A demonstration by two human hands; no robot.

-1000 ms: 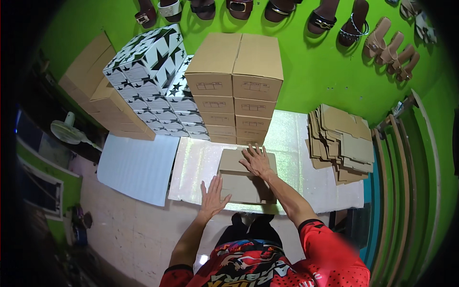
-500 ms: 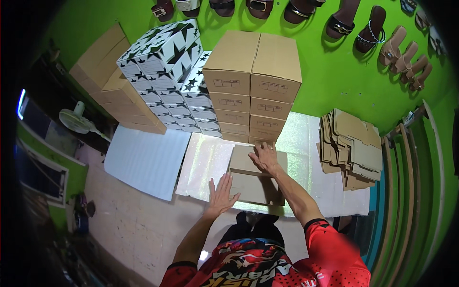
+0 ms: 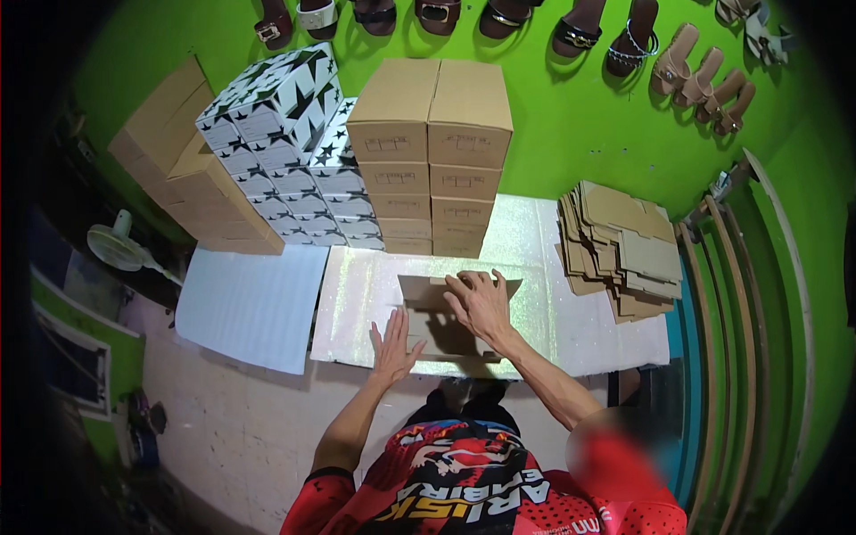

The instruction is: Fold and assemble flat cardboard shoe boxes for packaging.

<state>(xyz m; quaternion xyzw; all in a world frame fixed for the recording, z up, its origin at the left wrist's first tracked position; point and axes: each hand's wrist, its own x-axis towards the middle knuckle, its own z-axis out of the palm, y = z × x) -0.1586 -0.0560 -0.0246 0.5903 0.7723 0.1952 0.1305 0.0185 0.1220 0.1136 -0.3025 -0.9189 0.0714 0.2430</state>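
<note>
A brown cardboard box (image 3: 439, 337), partly folded up, lies on the shimmering white tabletop in front of me. Its back panel tilts up, and shadow falls inside it. My left hand (image 3: 393, 348) rests along the box's left side, fingers stretched and spread, gripping nothing. Bent fingers of my right hand (image 3: 480, 308) hook over the top edge of the raised panel; the palm side and part of the panel are hidden beneath that hand.
Behind the box stand stacked brown boxes (image 3: 390, 138) and white star-patterned boxes (image 3: 267, 125). Flat cardboard blanks (image 3: 615, 236) lie at the right. A pale blue sheet (image 3: 250, 308) and a fan (image 3: 116, 247) are on the left. Sandals (image 3: 575, 36) hang on the green wall.
The box's back panel has come up from lying nearly flat, with my right hand at its edge. My left hand stays beside the box. The whole view has shifted somewhat.
</note>
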